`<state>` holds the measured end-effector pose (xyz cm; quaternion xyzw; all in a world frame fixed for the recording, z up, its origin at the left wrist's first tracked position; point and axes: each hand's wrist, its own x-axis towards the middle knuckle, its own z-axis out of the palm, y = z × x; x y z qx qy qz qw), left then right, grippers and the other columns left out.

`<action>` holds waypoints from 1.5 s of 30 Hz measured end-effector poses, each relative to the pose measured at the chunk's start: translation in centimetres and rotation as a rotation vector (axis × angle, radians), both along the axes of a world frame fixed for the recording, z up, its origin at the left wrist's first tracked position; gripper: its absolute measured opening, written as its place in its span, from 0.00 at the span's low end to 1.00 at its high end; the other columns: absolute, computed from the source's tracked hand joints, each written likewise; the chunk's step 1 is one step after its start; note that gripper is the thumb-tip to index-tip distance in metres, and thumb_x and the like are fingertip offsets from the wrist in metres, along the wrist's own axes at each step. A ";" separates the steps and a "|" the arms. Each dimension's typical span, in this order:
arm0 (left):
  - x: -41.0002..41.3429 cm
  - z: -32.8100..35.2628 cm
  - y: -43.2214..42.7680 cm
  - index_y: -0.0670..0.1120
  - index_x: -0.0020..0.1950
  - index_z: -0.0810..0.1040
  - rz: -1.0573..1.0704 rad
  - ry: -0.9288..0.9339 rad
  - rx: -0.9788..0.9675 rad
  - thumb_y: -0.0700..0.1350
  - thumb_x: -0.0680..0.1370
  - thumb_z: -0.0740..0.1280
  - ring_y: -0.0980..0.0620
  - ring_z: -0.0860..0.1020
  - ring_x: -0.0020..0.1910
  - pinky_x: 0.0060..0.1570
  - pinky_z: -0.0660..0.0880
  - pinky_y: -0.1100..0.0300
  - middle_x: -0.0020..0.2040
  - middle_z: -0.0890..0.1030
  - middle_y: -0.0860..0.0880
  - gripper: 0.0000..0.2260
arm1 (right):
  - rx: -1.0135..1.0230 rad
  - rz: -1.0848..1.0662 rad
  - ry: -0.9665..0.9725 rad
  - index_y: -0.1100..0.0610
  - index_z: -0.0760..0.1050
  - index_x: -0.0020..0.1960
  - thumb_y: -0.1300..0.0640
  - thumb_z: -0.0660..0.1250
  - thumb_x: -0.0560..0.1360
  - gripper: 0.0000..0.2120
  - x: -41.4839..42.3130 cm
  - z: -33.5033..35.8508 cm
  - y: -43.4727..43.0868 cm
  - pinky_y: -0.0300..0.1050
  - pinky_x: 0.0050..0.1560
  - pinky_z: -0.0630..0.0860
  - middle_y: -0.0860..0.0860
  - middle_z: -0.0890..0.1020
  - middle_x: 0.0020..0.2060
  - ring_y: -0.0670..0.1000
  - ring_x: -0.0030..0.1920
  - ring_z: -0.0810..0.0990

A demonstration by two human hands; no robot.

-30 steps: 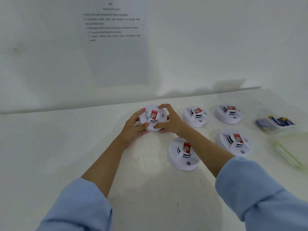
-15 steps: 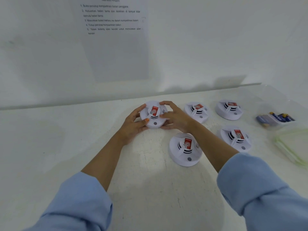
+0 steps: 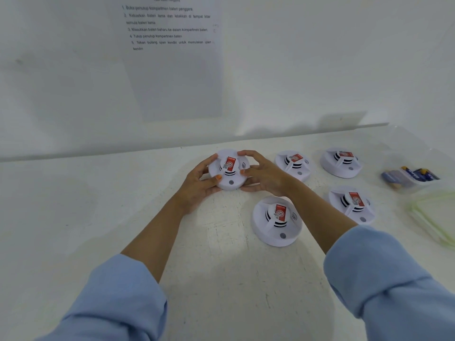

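Note:
A round white smoke detector [image 3: 230, 179] with a red label is tilted up off the white table, its face toward me. My left hand [image 3: 198, 185] grips its left rim, thumb on the front. My right hand [image 3: 264, 175] grips its right rim, fingers curled over the top edge. Both sleeves are light blue.
Several more smoke detectors lie on the table [image 3: 221, 279]: one in front [image 3: 275, 223], one behind my right hand [image 3: 295, 166], two to the right [image 3: 341, 163] [image 3: 353, 205]. A clear tub of batteries [image 3: 410, 178] and clear lids [image 3: 433, 217] sit far right. An instruction sheet [image 3: 172, 57] hangs on the wall.
The detector between my hands has turned and tipped further toward me; its grey button now shows at the bottom. The camera view has shifted slightly downward.

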<state>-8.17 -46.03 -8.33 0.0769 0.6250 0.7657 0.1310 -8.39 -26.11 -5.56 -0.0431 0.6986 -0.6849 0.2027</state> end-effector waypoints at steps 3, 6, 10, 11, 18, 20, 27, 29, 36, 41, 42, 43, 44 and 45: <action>0.0 0.0 0.0 0.49 0.69 0.67 0.004 -0.001 0.002 0.34 0.76 0.63 0.49 0.75 0.58 0.49 0.80 0.59 0.62 0.71 0.49 0.23 | 0.006 0.000 0.003 0.47 0.67 0.62 0.65 0.63 0.76 0.20 0.1 0.0 0.0 0.51 0.52 0.78 0.58 0.77 0.52 0.59 0.49 0.79; 0.1 0.0 0.0 0.49 0.69 0.67 0.007 0.005 0.002 0.34 0.77 0.63 0.49 0.74 0.58 0.50 0.79 0.59 0.62 0.71 0.49 0.22 | 0.010 0.001 0.007 0.47 0.67 0.62 0.65 0.63 0.76 0.20 0.1 0.1 -0.1 0.50 0.51 0.79 0.57 0.77 0.51 0.58 0.47 0.79; 0.0 -0.1 0.0 0.50 0.67 0.67 0.006 0.002 0.007 0.34 0.76 0.63 0.49 0.74 0.59 0.51 0.79 0.58 0.61 0.72 0.49 0.22 | 0.012 -0.003 0.010 0.46 0.68 0.61 0.64 0.64 0.76 0.19 0.0 0.0 -0.1 0.50 0.51 0.79 0.58 0.77 0.52 0.58 0.48 0.79; 0.0 -0.1 0.0 0.50 0.68 0.67 0.004 -0.007 0.018 0.34 0.76 0.63 0.50 0.75 0.58 0.50 0.79 0.58 0.60 0.72 0.50 0.22 | 0.011 -0.002 0.011 0.46 0.68 0.61 0.64 0.64 0.76 0.19 0.0 0.0 -0.1 0.51 0.52 0.79 0.58 0.77 0.52 0.58 0.48 0.78; -0.1 -0.3 -0.1 0.50 0.68 0.68 0.006 -0.021 0.032 0.34 0.76 0.63 0.50 0.76 0.57 0.51 0.80 0.57 0.60 0.73 0.50 0.22 | 0.006 0.007 0.013 0.46 0.68 0.61 0.64 0.64 0.76 0.19 0.0 -0.1 0.0 0.51 0.52 0.78 0.60 0.76 0.54 0.59 0.50 0.78; -0.1 -0.3 -0.1 0.49 0.69 0.67 0.004 -0.017 0.021 0.34 0.76 0.63 0.49 0.75 0.58 0.51 0.79 0.56 0.61 0.72 0.50 0.23 | 0.004 0.007 0.011 0.46 0.68 0.61 0.64 0.64 0.76 0.19 0.0 -0.1 0.0 0.51 0.52 0.79 0.59 0.77 0.54 0.59 0.50 0.79; -0.1 -0.3 0.0 0.48 0.70 0.67 0.006 -0.012 0.019 0.34 0.76 0.63 0.51 0.76 0.56 0.50 0.80 0.57 0.61 0.72 0.49 0.23 | 0.005 0.004 0.014 0.45 0.68 0.60 0.64 0.64 0.76 0.19 0.0 -0.2 0.0 0.50 0.51 0.79 0.59 0.77 0.54 0.58 0.50 0.79; -0.1 -0.3 0.0 0.49 0.69 0.67 0.008 -0.016 0.023 0.34 0.76 0.63 0.51 0.76 0.56 0.49 0.80 0.58 0.61 0.72 0.49 0.23 | 0.004 0.005 0.014 0.45 0.68 0.61 0.64 0.64 0.76 0.19 0.0 -0.2 0.0 0.50 0.51 0.80 0.58 0.78 0.53 0.58 0.50 0.79; 0.0 -0.3 0.0 0.49 0.68 0.67 0.007 -0.013 0.016 0.34 0.76 0.63 0.47 0.73 0.60 0.52 0.78 0.56 0.62 0.71 0.49 0.22 | -0.002 0.003 0.015 0.46 0.68 0.62 0.64 0.63 0.76 0.19 0.1 -0.3 0.1 0.48 0.50 0.80 0.57 0.78 0.53 0.58 0.49 0.80; 0.0 -0.3 -0.1 0.49 0.69 0.67 -0.002 -0.013 0.029 0.34 0.76 0.63 0.51 0.76 0.56 0.50 0.80 0.58 0.61 0.72 0.49 0.22 | 0.000 0.004 0.012 0.46 0.68 0.62 0.64 0.64 0.76 0.19 0.0 -0.4 0.1 0.49 0.51 0.80 0.57 0.78 0.52 0.57 0.49 0.80; 0.0 -0.3 0.0 0.48 0.69 0.67 -0.002 -0.013 0.033 0.34 0.76 0.63 0.51 0.76 0.56 0.49 0.80 0.59 0.60 0.73 0.50 0.22 | -0.001 0.003 0.011 0.46 0.68 0.62 0.64 0.64 0.76 0.19 -0.1 -0.4 0.1 0.48 0.50 0.80 0.57 0.78 0.52 0.57 0.48 0.80; 0.0 -0.3 0.0 0.48 0.69 0.67 -0.001 -0.017 0.038 0.33 0.76 0.63 0.52 0.76 0.55 0.48 0.80 0.59 0.59 0.73 0.51 0.23 | -0.001 0.003 0.012 0.46 0.68 0.62 0.64 0.64 0.76 0.19 -0.1 -0.4 0.1 0.48 0.50 0.80 0.57 0.78 0.51 0.57 0.48 0.80; 0.0 -0.3 0.0 0.48 0.69 0.67 0.000 -0.022 0.043 0.33 0.76 0.63 0.52 0.76 0.55 0.48 0.80 0.60 0.59 0.73 0.51 0.23 | -0.002 0.003 0.013 0.46 0.68 0.61 0.64 0.64 0.76 0.19 -0.1 -0.5 0.1 0.48 0.50 0.80 0.57 0.78 0.51 0.57 0.48 0.80; 0.0 -0.3 0.0 0.48 0.69 0.67 0.000 -0.025 0.047 0.33 0.76 0.63 0.52 0.76 0.55 0.48 0.80 0.59 0.59 0.73 0.51 0.23 | -0.002 0.004 0.014 0.46 0.68 0.61 0.64 0.64 0.76 0.19 -0.1 -0.5 0.2 0.49 0.51 0.80 0.57 0.78 0.52 0.57 0.48 0.80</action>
